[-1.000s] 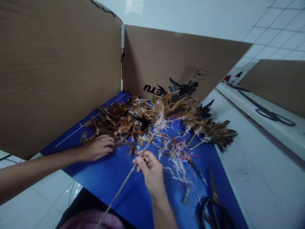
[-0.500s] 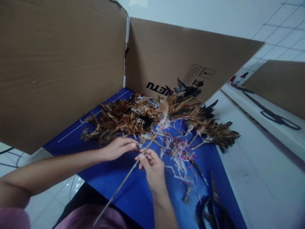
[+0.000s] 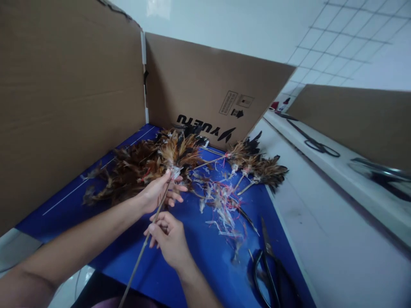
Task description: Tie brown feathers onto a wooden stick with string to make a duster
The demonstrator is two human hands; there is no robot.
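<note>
Two hands work one thin stick (image 3: 146, 244), which runs from the lower edge at 6 o'clock up toward the centre, ending in a tuft of brown feathers (image 3: 180, 152) bound with pale string. The right hand (image 3: 170, 239) has its fingers closed around the stick partway along it. The left hand (image 3: 159, 194), just above at 12 o'clock of the right, pinches the stick just below the bound tuft, its other fingers spread loosely. Both hover over a blue mat (image 3: 199, 265) on the bench. A pile of loose feathers (image 3: 128, 171) lies at 10 o'clock of the hands, and scraps of white and red string (image 3: 223, 205) lie at 3 o'clock. Smaller feather bundles (image 3: 260, 169) rest at 2 o'clock. Black scissors (image 3: 268, 273) lie at 4 o'clock, on the mat's edge. Cardboard walls (image 3: 64, 94) stand behind the mat.
</note>
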